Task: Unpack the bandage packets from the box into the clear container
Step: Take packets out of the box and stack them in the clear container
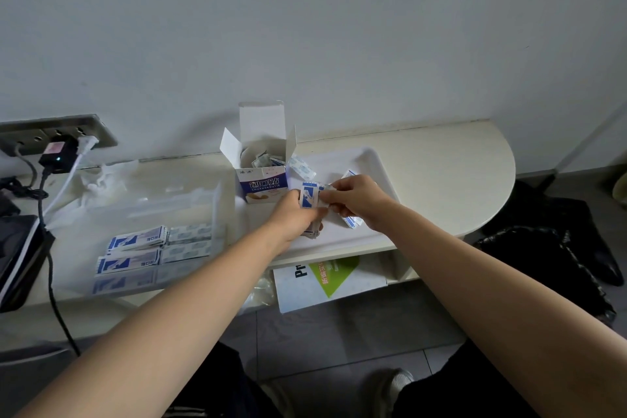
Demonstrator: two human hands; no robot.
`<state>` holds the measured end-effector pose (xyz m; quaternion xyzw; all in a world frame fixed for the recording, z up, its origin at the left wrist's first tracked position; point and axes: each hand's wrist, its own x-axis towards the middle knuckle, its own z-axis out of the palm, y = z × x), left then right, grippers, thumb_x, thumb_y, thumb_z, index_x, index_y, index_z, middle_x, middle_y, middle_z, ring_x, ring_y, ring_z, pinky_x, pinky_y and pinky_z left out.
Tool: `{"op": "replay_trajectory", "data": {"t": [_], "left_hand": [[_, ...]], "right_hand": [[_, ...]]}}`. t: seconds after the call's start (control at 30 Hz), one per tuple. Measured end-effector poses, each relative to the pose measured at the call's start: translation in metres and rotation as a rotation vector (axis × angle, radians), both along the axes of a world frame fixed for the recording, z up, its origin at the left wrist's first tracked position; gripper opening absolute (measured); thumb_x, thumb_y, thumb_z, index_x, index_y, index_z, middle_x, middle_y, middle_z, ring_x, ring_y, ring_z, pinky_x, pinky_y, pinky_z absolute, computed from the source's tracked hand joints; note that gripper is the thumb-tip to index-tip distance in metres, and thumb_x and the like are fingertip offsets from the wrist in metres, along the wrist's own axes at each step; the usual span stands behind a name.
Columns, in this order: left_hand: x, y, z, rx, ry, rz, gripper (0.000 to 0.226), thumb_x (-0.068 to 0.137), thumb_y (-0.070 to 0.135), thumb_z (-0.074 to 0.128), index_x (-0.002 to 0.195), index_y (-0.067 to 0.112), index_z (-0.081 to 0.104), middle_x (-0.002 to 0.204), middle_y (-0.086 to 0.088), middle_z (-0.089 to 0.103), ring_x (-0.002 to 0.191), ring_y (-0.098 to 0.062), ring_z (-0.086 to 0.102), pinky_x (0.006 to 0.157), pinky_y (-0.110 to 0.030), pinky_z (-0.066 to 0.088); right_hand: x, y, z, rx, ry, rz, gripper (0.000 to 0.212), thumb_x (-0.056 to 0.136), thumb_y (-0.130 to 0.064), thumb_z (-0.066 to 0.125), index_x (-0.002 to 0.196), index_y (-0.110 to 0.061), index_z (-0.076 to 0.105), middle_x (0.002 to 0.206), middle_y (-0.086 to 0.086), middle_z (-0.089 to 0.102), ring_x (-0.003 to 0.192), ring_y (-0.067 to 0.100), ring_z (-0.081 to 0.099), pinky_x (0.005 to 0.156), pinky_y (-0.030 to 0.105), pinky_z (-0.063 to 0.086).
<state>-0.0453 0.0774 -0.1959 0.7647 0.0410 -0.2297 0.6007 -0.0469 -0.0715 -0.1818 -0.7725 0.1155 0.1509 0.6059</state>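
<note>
Cream tabletop (pixel 441 159), grey wall (pixel 305 27). My left hand (pixel 296 215) grips stack of blue-white paper bandage packets (pixel 310 197), right hand (pixel 354 200) pinches its top, beside open white cardboard box (pixel 262 180). Gathering step; next, carry stack left into clear plastic container (pixel 169 204).

Dim, cool and even, with only soft shadows. Near washed out on the white tray (pixel 373 159), right of centre. Slightly soft on the bandage packets (pixel 310 197) at centre. Low in contrast on the clear container (pixel 215 210), centre left. Bowed and stretched toward the lower corners; murky along the bottom.
</note>
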Motion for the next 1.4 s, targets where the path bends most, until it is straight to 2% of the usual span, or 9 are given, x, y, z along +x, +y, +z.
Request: {"op": "replay_trajectory", "data": {"t": [0.13, 0.3, 0.5, 0.6, 0.67, 0.83, 1.0, 1.23, 1.4], "left_hand": [[0.003, 0.008, -0.002, 0.011, -0.022, 0.050, 0.029, 0.083, 0.009, 0.072, 0.110, 0.006, 0.063, 0.105, -0.013, 0.070, 0.093, -0.027, 0.067, 0.081, -0.038, 0.054], [0.003, 0.020, -0.003, 0.051, -0.068, 0.104, 0.020, 0.086, 0.012, 0.068, 0.106, 0.008, 0.065, 0.101, -0.009, 0.068, 0.089, -0.023, 0.064, 0.073, -0.030, 0.052], [-0.001, 0.041, 0.002, -0.003, -0.074, 0.130, 0.019, 0.091, 0.010, 0.062, 0.109, 0.006, 0.065, 0.100, -0.014, 0.068, 0.090, -0.027, 0.064, 0.081, -0.037, 0.053], [-0.002, 0.047, 0.005, -0.079, -0.018, 0.089, 0.019, 0.094, 0.011, 0.058, 0.111, 0.006, 0.063, 0.094, -0.013, 0.070, 0.080, -0.025, 0.068, 0.071, -0.034, 0.056], [-0.006, 0.048, 0.009, -0.143, 0.028, 0.051, 0.014, 0.095, 0.011, 0.056, 0.107, 0.007, 0.063, 0.085, -0.009, 0.072, 0.071, -0.021, 0.070, 0.062, -0.031, 0.057], [-0.014, 0.043, 0.015, -0.215, 0.140, -0.034, 0.010, 0.097, 0.017, 0.053, 0.100, 0.012, 0.061, 0.080, -0.008, 0.071, 0.068, -0.021, 0.070, 0.059, -0.030, 0.058], [-0.018, 0.043, 0.016, -0.245, 0.176, -0.003, 0.011, 0.099, 0.012, 0.049, 0.102, 0.010, 0.059, 0.080, -0.010, 0.071, 0.067, -0.025, 0.070, 0.060, -0.032, 0.058], [-0.019, 0.050, 0.015, -0.244, 0.160, 0.083, 0.017, 0.097, 0.009, 0.052, 0.112, 0.005, 0.059, 0.091, -0.011, 0.067, 0.071, -0.022, 0.068, 0.051, -0.025, 0.057], [-0.019, 0.053, 0.018, -0.291, 0.234, 0.096, 0.019, 0.097, 0.007, 0.051, 0.115, 0.005, 0.058, 0.093, -0.010, 0.067, 0.076, -0.022, 0.066, 0.053, -0.025, 0.058]], "right_hand": [[0.000, -0.005, -0.006, 0.037, 0.003, -0.029, 0.016, 0.085, -0.012, 0.070, 0.092, 0.003, 0.070, 0.063, 0.007, 0.056, 0.052, 0.009, 0.048, 0.057, 0.021, 0.043], [-0.001, -0.001, -0.009, 0.008, 0.005, -0.062, 0.012, 0.085, -0.010, 0.069, 0.089, 0.002, 0.069, 0.060, 0.005, 0.055, 0.047, 0.007, 0.047, 0.052, 0.018, 0.042], [0.002, 0.005, -0.008, -0.186, -0.052, -0.135, 0.009, 0.085, -0.012, 0.066, 0.085, -0.003, 0.069, 0.058, 0.005, 0.059, 0.049, 0.015, 0.049, 0.057, 0.024, 0.045], [0.002, 0.008, -0.007, -0.289, -0.169, -0.177, 0.025, 0.085, -0.019, 0.068, 0.110, -0.015, 0.067, 0.092, -0.002, 0.063, 0.075, 0.016, 0.062, 0.079, 0.029, 0.051], [-0.001, 0.016, -0.001, -0.322, -0.274, -0.162, 0.033, 0.086, -0.026, 0.068, 0.118, -0.018, 0.064, 0.108, -0.004, 0.060, 0.090, 0.015, 0.060, 0.079, 0.024, 0.049], [-0.005, 0.033, 0.010, -0.115, -0.097, 0.155, 0.021, 0.088, -0.019, 0.066, 0.091, 0.001, 0.069, 0.067, 0.004, 0.056, 0.055, 0.012, 0.042, 0.047, 0.019, 0.035], [-0.005, 0.030, 0.002, 0.044, -0.063, 0.030, 0.015, 0.084, -0.008, 0.069, 0.074, -0.001, 0.060, 0.055, 0.005, 0.044, 0.051, 0.014, 0.035, 0.047, 0.022, 0.031], [-0.011, 0.019, 0.000, 0.220, 0.067, 0.046, 0.017, 0.086, -0.007, 0.067, 0.100, 0.003, 0.067, 0.077, 0.010, 0.067, 0.056, 0.004, 0.060, 0.055, 0.014, 0.050], [-0.014, 0.014, -0.003, 0.274, 0.076, 0.081, 0.010, 0.087, 0.000, 0.062, 0.094, -0.004, 0.069, 0.086, 0.010, 0.071, 0.065, 0.010, 0.066, 0.064, 0.018, 0.056]]}}
